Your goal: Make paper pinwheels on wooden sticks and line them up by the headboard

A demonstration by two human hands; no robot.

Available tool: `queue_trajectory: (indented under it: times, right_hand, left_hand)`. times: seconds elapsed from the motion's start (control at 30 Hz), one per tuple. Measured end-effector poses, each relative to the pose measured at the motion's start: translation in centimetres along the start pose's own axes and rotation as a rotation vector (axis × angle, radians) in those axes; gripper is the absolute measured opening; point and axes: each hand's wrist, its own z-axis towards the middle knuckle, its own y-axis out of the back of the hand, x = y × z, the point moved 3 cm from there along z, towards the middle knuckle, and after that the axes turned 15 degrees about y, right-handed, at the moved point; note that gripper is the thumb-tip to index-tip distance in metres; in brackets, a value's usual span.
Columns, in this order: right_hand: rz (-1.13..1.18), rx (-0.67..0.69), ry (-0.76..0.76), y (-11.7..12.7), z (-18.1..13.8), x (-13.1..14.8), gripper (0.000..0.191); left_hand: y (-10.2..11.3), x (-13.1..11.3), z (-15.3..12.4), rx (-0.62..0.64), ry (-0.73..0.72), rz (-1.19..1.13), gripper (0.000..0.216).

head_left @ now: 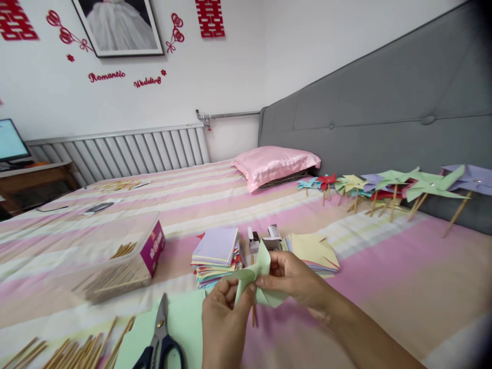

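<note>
A light green paper pinwheel [263, 262] is between my two hands over the bed, its corners folded toward the middle. My left hand [226, 312] pinches its near left side, thumb close to the centre. From the right, my right hand [294, 274] grips the pinwheel with its fingers behind and thumb at the centre. Thin wooden sticks [252, 316] show just below the paper; whether they are joined to it I cannot tell. Behind my hands lie a stack of coloured paper squares [215, 251], small open boxes [265, 238] and a pile of cut paper [313, 251].
Scissors [160, 328] rest on green paper sheets [188, 312] at the front left, beside loose sticks [80, 351]. A clear box [115, 271] holds more sticks. Several finished pinwheels [434, 184] lean along the grey headboard [384, 113], right of a pink pillow [277, 161].
</note>
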Motion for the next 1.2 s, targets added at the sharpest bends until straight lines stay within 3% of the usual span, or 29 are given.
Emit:
queue_trajectory:
  times: [0.5,0.6,0.77,0.97,1.2]
  right_hand:
    - [-0.051,-0.006,0.026,0.1,0.2,0.1,0.032]
    - [-0.184,-0.045,0.099,0.3,0.5,0.1,0.036]
    - [-0.603,-0.259,0.333,0.8,0.5,0.8,0.053]
    - [-0.756,-0.184,0.393,0.1,0.3,1.7,0.021]
    - [-0.630,-0.142,0.323,-0.2,0.4,1.2,0.006]
  left_hand:
    - [-0.4,-0.5,-0.5,-0.092,-0.001,-0.014,0.018]
    - [-0.2,-0.5,-0.6,-0.111,-0.007,-0.029,0.019]
    - [0.1,-0.4,-0.4,-0.170,-0.021,-0.065,0.020]
    - [0.1,-0.6,-0.5,-0.190,-0.068,-0.031,0.020]
    - [0.0,-0.6,-0.8,-0.236,-0.117,-0.004,0.019]
